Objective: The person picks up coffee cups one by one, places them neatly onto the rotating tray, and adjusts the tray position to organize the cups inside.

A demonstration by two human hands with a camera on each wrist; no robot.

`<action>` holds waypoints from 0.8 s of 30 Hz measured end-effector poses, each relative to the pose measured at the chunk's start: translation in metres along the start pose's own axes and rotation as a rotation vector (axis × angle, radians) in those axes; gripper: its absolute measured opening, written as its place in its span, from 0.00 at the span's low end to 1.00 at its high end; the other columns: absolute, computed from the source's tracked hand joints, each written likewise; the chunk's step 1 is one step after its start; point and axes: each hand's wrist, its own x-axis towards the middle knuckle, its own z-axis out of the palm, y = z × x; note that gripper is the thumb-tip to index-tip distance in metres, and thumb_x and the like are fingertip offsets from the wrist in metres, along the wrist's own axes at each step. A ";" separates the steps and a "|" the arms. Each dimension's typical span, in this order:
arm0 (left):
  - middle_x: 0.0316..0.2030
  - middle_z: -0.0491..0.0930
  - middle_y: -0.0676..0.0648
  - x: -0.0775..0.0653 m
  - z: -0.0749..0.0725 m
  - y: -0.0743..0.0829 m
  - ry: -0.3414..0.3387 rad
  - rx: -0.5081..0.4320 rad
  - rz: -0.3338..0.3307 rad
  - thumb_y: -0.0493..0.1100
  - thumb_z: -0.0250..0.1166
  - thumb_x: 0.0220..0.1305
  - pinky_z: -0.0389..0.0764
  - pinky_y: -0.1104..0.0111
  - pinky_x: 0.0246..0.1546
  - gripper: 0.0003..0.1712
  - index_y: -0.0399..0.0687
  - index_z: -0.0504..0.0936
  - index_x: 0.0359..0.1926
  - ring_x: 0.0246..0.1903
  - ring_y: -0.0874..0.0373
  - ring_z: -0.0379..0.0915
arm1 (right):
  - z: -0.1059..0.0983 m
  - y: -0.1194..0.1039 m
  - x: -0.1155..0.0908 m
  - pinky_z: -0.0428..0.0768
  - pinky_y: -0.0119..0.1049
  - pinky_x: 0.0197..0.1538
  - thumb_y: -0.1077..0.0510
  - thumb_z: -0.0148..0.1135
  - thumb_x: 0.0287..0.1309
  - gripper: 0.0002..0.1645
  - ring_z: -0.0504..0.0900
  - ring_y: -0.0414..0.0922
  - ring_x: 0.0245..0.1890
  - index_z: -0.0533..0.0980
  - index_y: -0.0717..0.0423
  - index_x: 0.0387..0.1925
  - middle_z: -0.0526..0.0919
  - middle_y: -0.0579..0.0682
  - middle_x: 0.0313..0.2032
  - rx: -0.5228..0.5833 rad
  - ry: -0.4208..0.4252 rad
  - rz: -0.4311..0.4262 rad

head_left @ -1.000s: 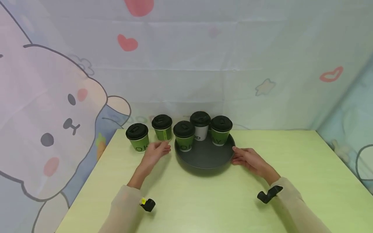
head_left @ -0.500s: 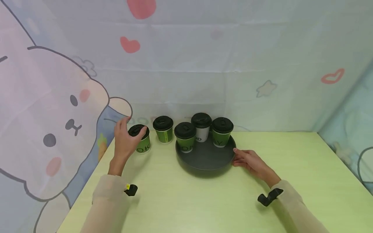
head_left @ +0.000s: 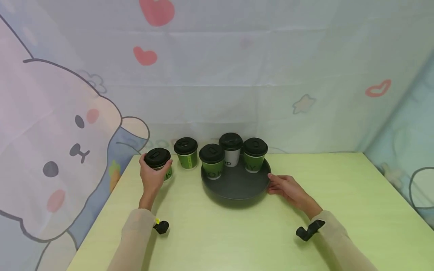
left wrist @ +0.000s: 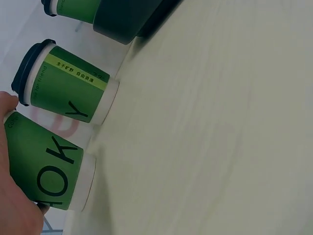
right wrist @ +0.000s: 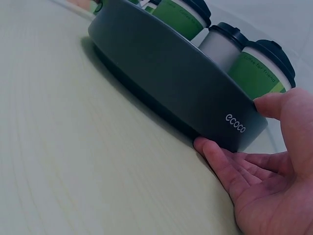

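My left hand (head_left: 151, 178) grips a green paper cup (left wrist: 46, 164) with a black lid, thumb on one side and fingers round the other. Whether its base touches the table I cannot tell. Just right of it a second green lidded cup (head_left: 187, 159) stands upright. My right hand (head_left: 290, 191) holds the right edge of a round dark grey tray (head_left: 237, 188), thumb at the rim and fingers at its lower side, as the right wrist view shows. In the tray stand two green lidded cups, one front left (head_left: 212, 168) and one right (head_left: 254, 162), and a white lidded cup (head_left: 232, 156).
The pale yellow-green table (head_left: 223, 237) runs back to a printed cloth backdrop (head_left: 217, 75), close behind the cups. Black wrist cameras are strapped at both sleeves, the left one (head_left: 162, 227) and the right one (head_left: 309, 230).
My left hand went from beside the tray's left edge leftward to the leftmost cup, opened around it, then took hold of it. My right hand stays at the tray's edge.
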 end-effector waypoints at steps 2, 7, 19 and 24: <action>0.71 0.63 0.33 -0.001 0.000 0.001 0.006 -0.013 -0.010 0.56 0.78 0.59 0.65 0.41 0.68 0.59 0.43 0.50 0.79 0.69 0.38 0.62 | 0.001 0.000 0.000 0.86 0.33 0.48 0.48 0.57 0.78 0.30 0.85 0.42 0.37 0.71 0.78 0.54 0.83 0.52 0.37 -0.001 -0.001 0.001; 0.69 0.64 0.33 -0.007 -0.002 0.010 -0.023 -0.040 -0.041 0.56 0.77 0.59 0.67 0.44 0.68 0.58 0.44 0.52 0.78 0.68 0.39 0.64 | 0.001 0.002 0.002 0.87 0.33 0.47 0.48 0.57 0.78 0.31 0.86 0.43 0.37 0.70 0.79 0.55 0.83 0.53 0.36 0.004 0.011 0.007; 0.71 0.64 0.37 -0.038 -0.005 0.060 -0.191 -0.111 -0.056 0.54 0.78 0.59 0.68 0.49 0.68 0.59 0.48 0.50 0.79 0.68 0.44 0.64 | 0.003 0.001 0.001 0.87 0.33 0.47 0.49 0.57 0.78 0.33 0.85 0.43 0.37 0.68 0.81 0.58 0.82 0.53 0.37 -0.001 0.015 -0.001; 0.70 0.66 0.39 -0.052 -0.001 0.084 -0.232 -0.159 -0.008 0.50 0.79 0.59 0.69 0.51 0.67 0.57 0.48 0.52 0.78 0.66 0.47 0.66 | 0.004 0.001 -0.001 0.87 0.33 0.48 0.48 0.57 0.78 0.34 0.85 0.43 0.37 0.67 0.81 0.59 0.83 0.53 0.37 -0.005 0.015 0.000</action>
